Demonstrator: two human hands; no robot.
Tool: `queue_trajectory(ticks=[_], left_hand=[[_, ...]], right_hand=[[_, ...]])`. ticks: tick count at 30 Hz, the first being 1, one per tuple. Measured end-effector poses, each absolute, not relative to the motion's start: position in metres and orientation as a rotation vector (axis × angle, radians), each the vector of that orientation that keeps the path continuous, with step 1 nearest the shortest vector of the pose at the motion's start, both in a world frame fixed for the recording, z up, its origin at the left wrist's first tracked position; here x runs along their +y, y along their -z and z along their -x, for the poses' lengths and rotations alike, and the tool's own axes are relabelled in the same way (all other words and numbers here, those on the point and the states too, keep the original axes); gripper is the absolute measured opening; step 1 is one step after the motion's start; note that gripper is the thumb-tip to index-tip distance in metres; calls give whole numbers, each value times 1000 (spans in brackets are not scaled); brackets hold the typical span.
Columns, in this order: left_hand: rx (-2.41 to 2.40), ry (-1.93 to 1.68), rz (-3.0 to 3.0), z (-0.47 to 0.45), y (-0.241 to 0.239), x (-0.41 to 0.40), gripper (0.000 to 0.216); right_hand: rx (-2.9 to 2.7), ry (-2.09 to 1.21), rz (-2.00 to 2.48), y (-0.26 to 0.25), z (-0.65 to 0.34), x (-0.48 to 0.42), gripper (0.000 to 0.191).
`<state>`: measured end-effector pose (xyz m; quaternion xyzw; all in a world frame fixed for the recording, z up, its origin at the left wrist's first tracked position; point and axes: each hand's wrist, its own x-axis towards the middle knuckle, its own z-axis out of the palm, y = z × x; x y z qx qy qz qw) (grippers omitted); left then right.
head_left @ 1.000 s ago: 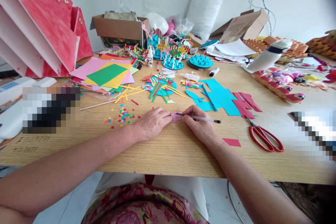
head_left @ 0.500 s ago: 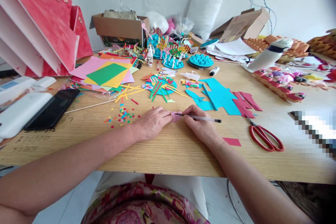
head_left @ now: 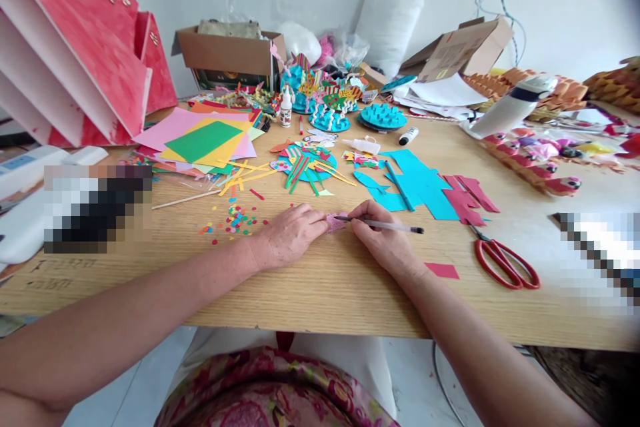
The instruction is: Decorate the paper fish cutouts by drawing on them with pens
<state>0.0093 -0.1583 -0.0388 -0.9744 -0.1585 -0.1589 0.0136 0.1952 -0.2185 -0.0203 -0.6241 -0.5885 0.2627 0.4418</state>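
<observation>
Moved since the earlier frame: the pen (head_left: 396, 225), its butt end slightly farther right; both hands and the paper piece hold their places.

Item: patterned pink paper piece (head_left: 336, 225), small, on the near middle of the table (head_left: 345, 300), between the hands.

Item: left hand (head_left: 296, 237), fingers bent and together, tips at the piece's left edge; pinching or only pressing, cannot tell.

Item: right hand (head_left: 381, 240), closed on the pen in a writing grip, pen slanted, point over the piece; contact too small to confirm.

Nearby: loose paper dots (head_left: 237, 221), left; blue paper (head_left: 425, 183), far right; red paper rectangle (head_left: 442, 271) and red-handled scissors (head_left: 507, 267), right.

Risks, as judged: the piece may turn or skid under the pen if the left fingertips bear too lightly, there being so little paper to hold. The line may run off the edge, for the same reason. Fresh ink may smear if a fingertip drags across it. A leftward sweep of the left forearm could scatter the dots.
</observation>
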Motion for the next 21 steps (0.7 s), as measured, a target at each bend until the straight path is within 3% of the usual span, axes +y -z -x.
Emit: queue_trajectory(ticks=[21], left_hand=[[-482, 511, 3020, -7, 39, -159, 37]], right_hand=[[-1449, -635, 1570, 17, -194, -219, 6]])
